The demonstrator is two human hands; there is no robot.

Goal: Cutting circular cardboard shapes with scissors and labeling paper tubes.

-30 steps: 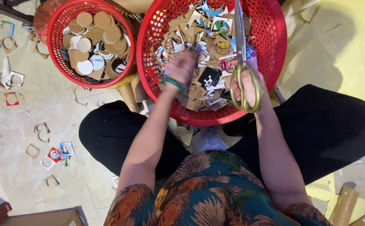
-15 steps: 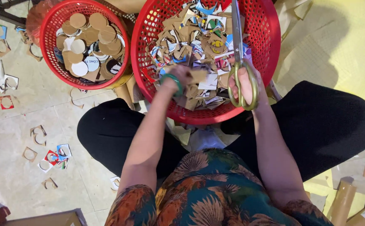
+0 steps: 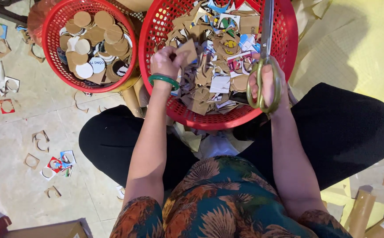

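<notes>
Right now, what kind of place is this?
Probably a home craft workshop on the floor: a red basket of cardboard scraps, another basket of cut discs, and scissors in the right hand.

Scissors (image 3: 266, 53) tips cut off by top edge, large basket (image 3: 156, 26) rim likewise, left fingers (image 3: 167, 55) partly behind cardboard piece (image 3: 186, 52)

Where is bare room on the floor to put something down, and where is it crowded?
Bare tiled floor lies between the left knee and the cut-out scraps, and yellow paper right of the big red basket is free. Both baskets are full: cardboard pieces in the big one, round discs in the small basket.
</notes>
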